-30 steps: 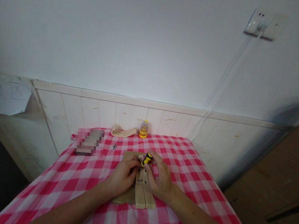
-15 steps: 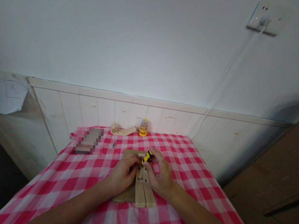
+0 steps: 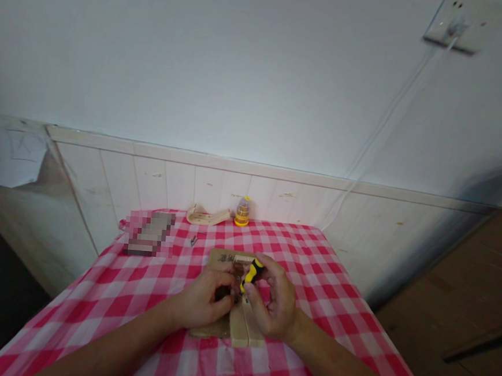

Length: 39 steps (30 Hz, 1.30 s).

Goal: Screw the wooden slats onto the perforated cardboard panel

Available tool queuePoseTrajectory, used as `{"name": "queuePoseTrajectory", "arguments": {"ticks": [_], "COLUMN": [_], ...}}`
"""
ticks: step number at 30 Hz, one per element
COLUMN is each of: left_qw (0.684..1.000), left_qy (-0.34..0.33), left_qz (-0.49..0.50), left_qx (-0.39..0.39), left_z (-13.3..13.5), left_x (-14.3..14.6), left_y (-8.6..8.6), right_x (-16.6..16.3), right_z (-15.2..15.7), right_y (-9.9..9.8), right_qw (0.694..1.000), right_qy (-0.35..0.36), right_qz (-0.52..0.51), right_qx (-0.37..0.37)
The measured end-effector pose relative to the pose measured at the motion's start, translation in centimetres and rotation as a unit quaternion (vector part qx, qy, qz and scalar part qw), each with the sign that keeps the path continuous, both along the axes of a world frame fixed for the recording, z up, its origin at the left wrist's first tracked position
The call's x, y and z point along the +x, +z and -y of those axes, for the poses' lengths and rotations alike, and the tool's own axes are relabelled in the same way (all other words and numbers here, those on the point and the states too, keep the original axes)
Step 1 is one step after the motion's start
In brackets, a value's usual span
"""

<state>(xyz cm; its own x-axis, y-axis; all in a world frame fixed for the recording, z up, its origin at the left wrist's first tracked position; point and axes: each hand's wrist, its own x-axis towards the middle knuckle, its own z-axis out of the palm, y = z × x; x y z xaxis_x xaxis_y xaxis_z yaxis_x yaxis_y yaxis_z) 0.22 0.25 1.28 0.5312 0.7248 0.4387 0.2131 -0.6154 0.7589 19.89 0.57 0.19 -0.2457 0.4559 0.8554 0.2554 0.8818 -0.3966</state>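
Note:
My right hand point(image 3: 278, 297) is closed around the handle of a yellow-and-black screwdriver point(image 3: 252, 274), which slants with its lower end down toward the wooden pieces. Beneath it lie two pale wooden strips point(image 3: 240, 329), side by side and pointing toward me, with small dark metal parts near their far ends. My left hand point(image 3: 207, 297) is at the left edge of the strips, thumb and fingers curled in close to the screwdriver's lower end. What those fingertips pinch is too small to make out. A brown board point(image 3: 211, 330) lies under the strips, partly covered by my left hand.
A red-and-white checked cloth point(image 3: 146, 301) covers the table. At its back stand a curved wooden piece point(image 3: 207, 216) and a yellow-based bit container point(image 3: 242, 211) near the panelled wall. Small metal parts point(image 3: 193, 240) lie left of centre, beyond them a blurred-out rectangular object point(image 3: 150, 235).
The screwdriver and my right hand have shifted a little toward me. My left hand has moved slightly nearer too, uncovering dark writing on the board's far end.

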Motion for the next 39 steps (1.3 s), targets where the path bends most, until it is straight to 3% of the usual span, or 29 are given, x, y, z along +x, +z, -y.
{"name": "queuePoseTrajectory", "arguments": {"ticks": [9, 15, 24, 39], "left_qw": [0.999, 1.000, 1.000, 1.000], "left_qy": [0.020, 0.005, 0.007, 0.021], "left_qz": [-0.029, -0.016, -0.008, -0.012], "left_qx": [-0.005, -0.001, -0.022, -0.005], "left_z": [-0.2, -0.2, -0.2, -0.5], "left_x": [0.0, 0.1, 0.3, 0.2], "left_y": [-0.7, -0.3, -0.3, -0.8], "right_x": [0.0, 0.2, -0.3, -0.8], "right_z": [0.1, 0.2, 0.5, 0.2], "right_y": [1.2, 1.8, 2.1, 2.3], "right_qw": [0.999, 0.997, 0.998, 0.998], "right_qy": [0.024, 0.080, 0.036, -0.011], "right_qz": [0.021, 0.015, 0.002, -0.015], "right_qx": [0.030, -0.007, 0.041, 0.063]}}
